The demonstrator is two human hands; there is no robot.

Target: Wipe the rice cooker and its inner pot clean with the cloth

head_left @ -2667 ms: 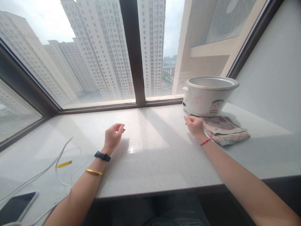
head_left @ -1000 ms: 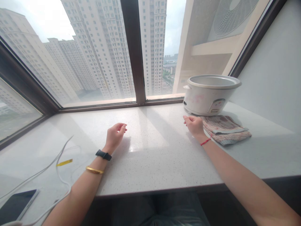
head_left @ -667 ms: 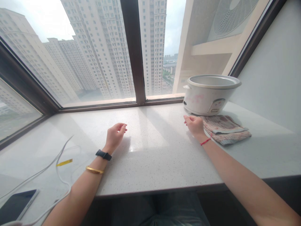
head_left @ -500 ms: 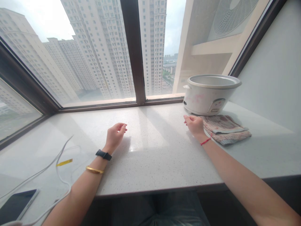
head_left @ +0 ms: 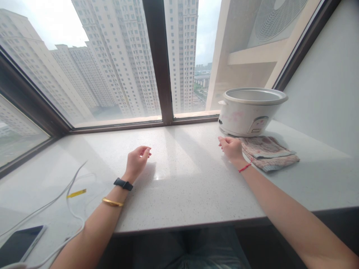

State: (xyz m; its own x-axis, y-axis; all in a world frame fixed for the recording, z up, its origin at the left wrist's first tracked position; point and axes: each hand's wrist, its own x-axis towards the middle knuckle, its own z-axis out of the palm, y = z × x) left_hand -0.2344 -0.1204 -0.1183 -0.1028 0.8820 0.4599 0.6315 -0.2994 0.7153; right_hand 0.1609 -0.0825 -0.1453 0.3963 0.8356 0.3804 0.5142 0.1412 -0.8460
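Note:
My left hand (head_left: 137, 160) is over the left-centre of the speckled white countertop (head_left: 185, 186), its fingers curled in against the thumb and nothing showing in them. A dark watch band (head_left: 123, 184) and a gold bangle (head_left: 112, 202) circle that wrist. With fingers likewise closed and no object visible in them, my right hand (head_left: 231, 147) is just left of a folded brownish towel (head_left: 266, 151). Behind it stands a white rice cooker (head_left: 244, 116), lidless, its rear right side close to the wall. A red string bracelet (head_left: 245, 167) is on my right wrist.
A phone (head_left: 21, 244) lies at the near left corner, beside white cables (head_left: 80, 220) with a yellow tag (head_left: 76, 193). Windows with a dark frame (head_left: 165, 93) border the far side. A white wall (head_left: 322, 93) closes off the right, and the counter's front edge runs below my forearms.

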